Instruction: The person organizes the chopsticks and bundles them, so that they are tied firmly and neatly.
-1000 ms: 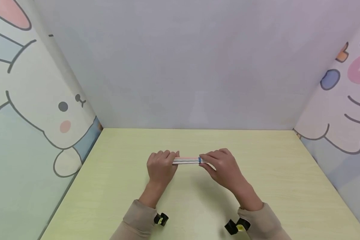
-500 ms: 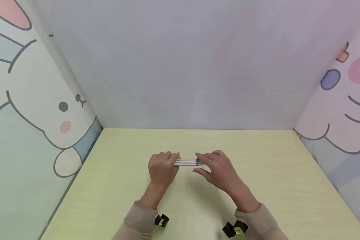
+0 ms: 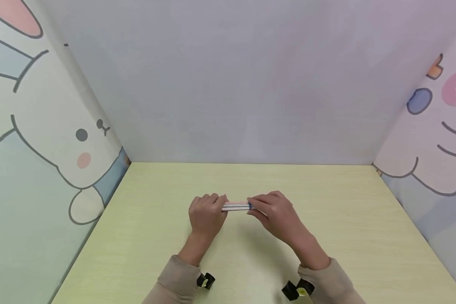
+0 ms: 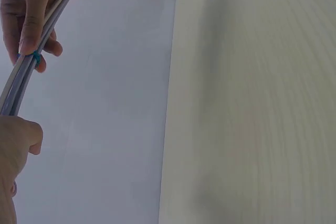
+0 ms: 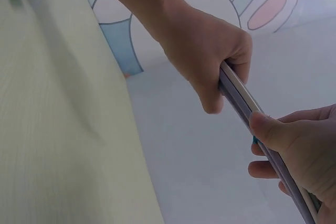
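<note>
My left hand (image 3: pixel 207 214) grips the left part of a bundle of thin, straight, pale sticks (image 3: pixel 235 206), its fingers wrapped round them. The bundle is level in the head view and raised above the table, with a pinkish stick along its far side. A narrow blue band (image 3: pixel 250 205) circles the sticks toward the right. At that band my right hand (image 3: pixel 277 215) pinches the bundle between thumb and fingers. The left wrist view shows the band (image 4: pixel 36 57) right under the fingertips. In the right wrist view the sticks (image 5: pixel 239 95) run from one hand to the other.
A pale yellow wood-grain table (image 3: pixel 167 181) lies below both hands. A plain grey wall (image 3: pixel 228 84) stands behind it, and cartoon-printed panels (image 3: pixel 42 139) rise at both sides. Black wrist devices (image 3: pixel 298 290) sit at the beige cuffs.
The right thumb and fingers spread apart half a second ago and now pinch together at the band. The right hand has moved slightly left along the bundle; the band sits slightly further left.
</note>
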A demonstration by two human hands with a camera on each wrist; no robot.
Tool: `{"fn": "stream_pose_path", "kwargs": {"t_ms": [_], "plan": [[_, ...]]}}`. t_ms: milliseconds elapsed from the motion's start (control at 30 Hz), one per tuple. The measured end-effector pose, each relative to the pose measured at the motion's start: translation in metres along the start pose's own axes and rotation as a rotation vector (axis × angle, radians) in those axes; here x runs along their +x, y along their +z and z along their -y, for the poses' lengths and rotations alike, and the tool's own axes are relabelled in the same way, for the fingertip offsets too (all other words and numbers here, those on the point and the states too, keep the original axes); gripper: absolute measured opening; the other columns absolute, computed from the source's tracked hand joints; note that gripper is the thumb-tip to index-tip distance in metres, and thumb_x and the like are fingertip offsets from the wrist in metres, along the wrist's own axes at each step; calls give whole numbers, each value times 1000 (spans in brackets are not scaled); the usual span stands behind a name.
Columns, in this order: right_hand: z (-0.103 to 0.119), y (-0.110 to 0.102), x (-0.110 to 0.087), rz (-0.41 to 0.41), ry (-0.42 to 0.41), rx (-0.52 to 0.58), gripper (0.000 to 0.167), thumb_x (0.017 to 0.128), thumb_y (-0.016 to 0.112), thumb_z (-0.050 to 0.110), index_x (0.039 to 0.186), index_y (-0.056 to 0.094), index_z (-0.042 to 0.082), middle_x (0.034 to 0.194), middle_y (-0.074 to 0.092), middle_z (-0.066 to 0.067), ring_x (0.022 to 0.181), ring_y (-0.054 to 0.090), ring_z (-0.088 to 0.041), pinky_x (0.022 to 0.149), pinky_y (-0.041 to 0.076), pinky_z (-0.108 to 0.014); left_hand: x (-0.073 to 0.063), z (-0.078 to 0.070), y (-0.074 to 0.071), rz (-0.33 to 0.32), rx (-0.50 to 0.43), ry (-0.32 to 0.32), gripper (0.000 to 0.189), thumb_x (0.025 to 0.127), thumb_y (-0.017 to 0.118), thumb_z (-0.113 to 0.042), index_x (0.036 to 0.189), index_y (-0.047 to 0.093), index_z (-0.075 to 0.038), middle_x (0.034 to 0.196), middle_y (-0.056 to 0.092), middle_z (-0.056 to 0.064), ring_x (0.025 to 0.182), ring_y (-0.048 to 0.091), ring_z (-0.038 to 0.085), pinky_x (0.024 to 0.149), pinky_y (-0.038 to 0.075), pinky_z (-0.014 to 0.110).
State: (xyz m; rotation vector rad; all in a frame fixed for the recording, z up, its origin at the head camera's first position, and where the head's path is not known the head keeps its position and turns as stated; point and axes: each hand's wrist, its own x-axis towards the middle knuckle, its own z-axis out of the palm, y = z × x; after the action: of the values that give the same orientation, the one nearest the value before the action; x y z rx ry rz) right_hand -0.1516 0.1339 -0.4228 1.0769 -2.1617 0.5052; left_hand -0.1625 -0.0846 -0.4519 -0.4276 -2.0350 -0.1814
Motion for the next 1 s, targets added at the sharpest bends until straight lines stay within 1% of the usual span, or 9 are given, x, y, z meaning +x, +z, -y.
{"fn": "stream_pose_path", "kwargs": {"t_ms": [200,433,533,667,767,800,900,933,1000], "plan": [[8,4,6,32,-8,-15,39,73,90,21,107,78,7,97,77,-3,81,71,-16,76,53,-36,0,-5,0,1,-2,38,7,71,80,-10,70,74,-14,60,65,-2,46,55,15,47,43,30],[2,-2,3,43,56,-18,50,70,92,28,112,76,5,98,77,-5,80,71,-19,76,55,-38,0,4,-2,25,8,1,7,76,79,-12,71,74,-12,62,67,-1,48,55,16,50,46,32],[-8,-8,-2,37,52,-8,47,70,91,24,111,77,5,98,77,-6,81,71,-20,76,55,-40,0,10,-1,10,10,-24,11,76,80,-13,69,72,-10,61,66,0,47,54,17,50,47,33],[-20,-14,-9,20,22,51,41,71,88,10,110,76,3,98,76,-7,83,70,-22,76,54,-42,0,13,1,-10,-8,-33,19,76,84,-19,66,70,-11,60,65,0,47,55,18,51,48,34],[-25,-15,-13,-17,-5,89,27,89,77,17,110,75,1,97,75,-8,82,70,-23,73,54,-42,0,15,2,-10,-36,-10,23,79,84,-27,68,70,-13,60,65,-1,47,57,17,53,49,34],[-26,-14,-14,-29,-11,97,27,95,71,21,111,75,0,97,75,-8,81,69,-23,72,54,-42,0,15,2,-4,-50,1,23,79,85,-29,69,70,-14,61,65,-2,48,58,16,53,50,34],[-30,-13,-17,-50,-15,106,40,104,52,32,111,75,-1,98,74,-9,81,69,-24,71,54,-42,0,20,2,37,-85,23,20,76,87,-28,73,72,-15,63,66,-2,50,59,17,55,52,35],[-31,-13,-18,-55,-8,108,39,104,53,31,111,75,-1,98,74,-9,81,69,-23,71,53,-42,0,22,2,53,-95,24,21,73,89,-28,74,73,-15,63,66,-2,49,59,17,55,52,35],[-34,-12,-21,-67,8,112,28,98,66,24,110,75,0,97,75,-8,78,67,-21,70,52,-41,0,26,1,85,-122,21,23,68,92,-27,74,73,-15,63,66,-2,48,57,16,51,50,34]]}}
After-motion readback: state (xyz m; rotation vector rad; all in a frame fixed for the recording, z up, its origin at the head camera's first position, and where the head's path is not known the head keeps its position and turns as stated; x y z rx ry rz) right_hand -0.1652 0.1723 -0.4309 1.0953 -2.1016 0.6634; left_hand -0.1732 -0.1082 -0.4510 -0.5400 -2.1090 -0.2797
